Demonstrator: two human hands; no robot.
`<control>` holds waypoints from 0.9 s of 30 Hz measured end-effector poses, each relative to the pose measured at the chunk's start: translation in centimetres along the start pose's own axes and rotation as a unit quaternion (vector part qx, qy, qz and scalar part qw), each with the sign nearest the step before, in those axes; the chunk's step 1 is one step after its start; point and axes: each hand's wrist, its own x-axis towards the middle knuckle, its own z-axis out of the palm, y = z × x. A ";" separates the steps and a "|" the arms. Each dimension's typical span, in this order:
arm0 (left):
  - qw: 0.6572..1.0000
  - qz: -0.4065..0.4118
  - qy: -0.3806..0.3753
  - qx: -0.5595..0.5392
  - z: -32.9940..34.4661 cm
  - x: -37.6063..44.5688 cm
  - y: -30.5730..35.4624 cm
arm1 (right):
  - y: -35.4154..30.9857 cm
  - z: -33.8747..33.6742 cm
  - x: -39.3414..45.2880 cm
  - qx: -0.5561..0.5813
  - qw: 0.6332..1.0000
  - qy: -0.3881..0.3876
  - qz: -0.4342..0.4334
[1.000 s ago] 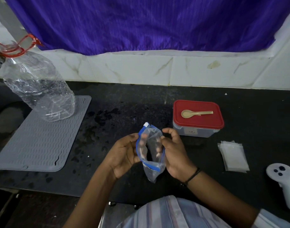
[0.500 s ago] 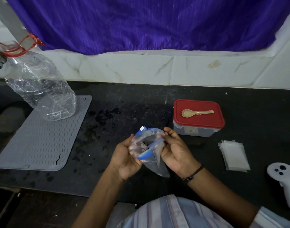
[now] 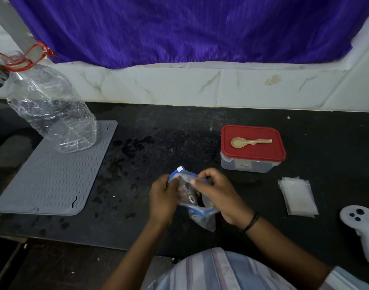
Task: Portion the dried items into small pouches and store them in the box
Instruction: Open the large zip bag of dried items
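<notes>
Head view, versus half a second earlier: the clear plastic zip bag with blue seal strip was less bunched and hung lower between the hands, its white slider tab still at upper left. Left hand had shifted down along the bag's left edge, fingers curled onto the blue strip. Right hand gripped the bag's right side, thumb and index pinching the plastic near the mouth. Bag sat between both palms, held above the black stone counter, dark contents dimly visible inside. Red-lidded clear plastic box with beige plastic spoon on top, and the stack of small clear pouches, were unmoved.
</notes>
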 end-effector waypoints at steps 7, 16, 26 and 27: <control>0.857 -0.346 -0.096 -0.371 0.3 -0.1 2.8 | 3.5 0.8 0.8 -0.301 0.911 0.126 -0.252; 0.748 -0.352 -0.241 -0.509 -1.1 -0.5 1.8 | 4.1 1.1 1.1 -0.379 0.875 0.059 -0.295; 0.981 -0.044 -0.181 0.062 -1.6 -0.6 -0.8 | 2.2 0.9 1.5 0.312 0.928 0.037 0.201; 0.981 0.022 -0.133 0.142 -1.5 -0.6 -1.2 | 2.3 1.1 1.7 0.314 0.924 0.053 0.212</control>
